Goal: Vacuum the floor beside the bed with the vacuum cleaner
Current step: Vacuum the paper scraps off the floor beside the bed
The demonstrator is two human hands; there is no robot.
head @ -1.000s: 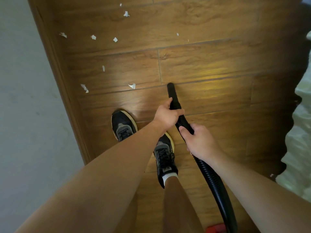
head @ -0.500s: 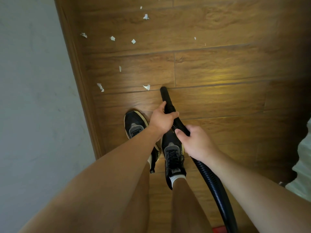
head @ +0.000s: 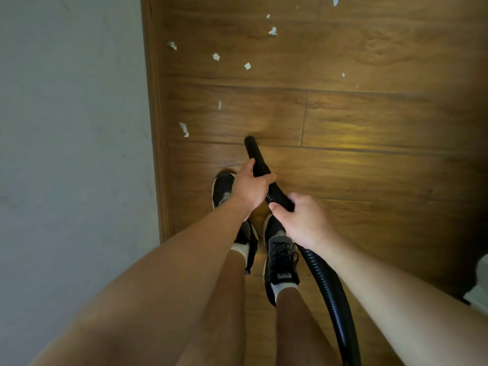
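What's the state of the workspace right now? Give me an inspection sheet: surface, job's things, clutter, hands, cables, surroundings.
Surface: wood-plank floor, with a patch of reflected light.
Job's things: black vacuum hose; its nozzle end is low at the floor, contact unclear.
Clutter: white paper scraps scattered ahead, mostly near the wall.
Hands: left hand grips the hose near the nozzle; right hand grips it further back.
Cables: nothing seen.
Surroundings: grey wall and wooden skirting on the left; pale fabric at the right edge; black shoes below the hands.
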